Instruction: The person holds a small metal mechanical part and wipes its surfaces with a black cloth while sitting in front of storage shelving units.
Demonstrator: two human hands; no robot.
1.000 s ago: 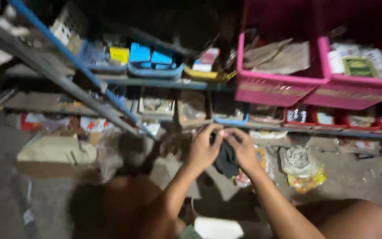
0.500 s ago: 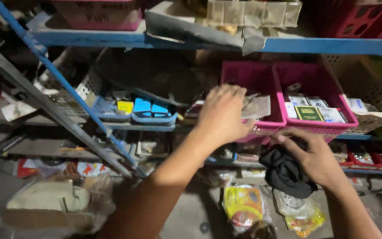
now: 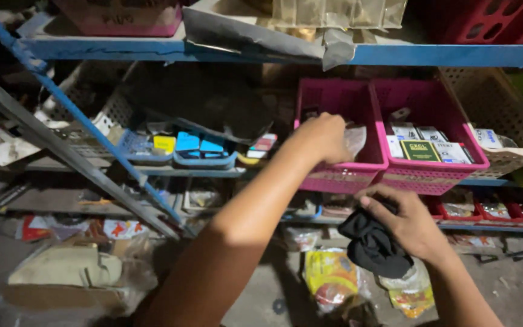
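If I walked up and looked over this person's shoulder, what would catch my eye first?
Probably the two bright pink baskets side by side on the middle shelf, vivid against the dim clutter. The left hand reaches into the nearer basket, onto a clear plastic wrapper, while the right hand grips a bunched black cloth lower down. Blue shelf rails and a slanted metal bar frame it all.

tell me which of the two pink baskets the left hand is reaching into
The left-hand pink basket, beside the blue tray; the left hand is over it. The other pink basket holds small boxes, untouched.
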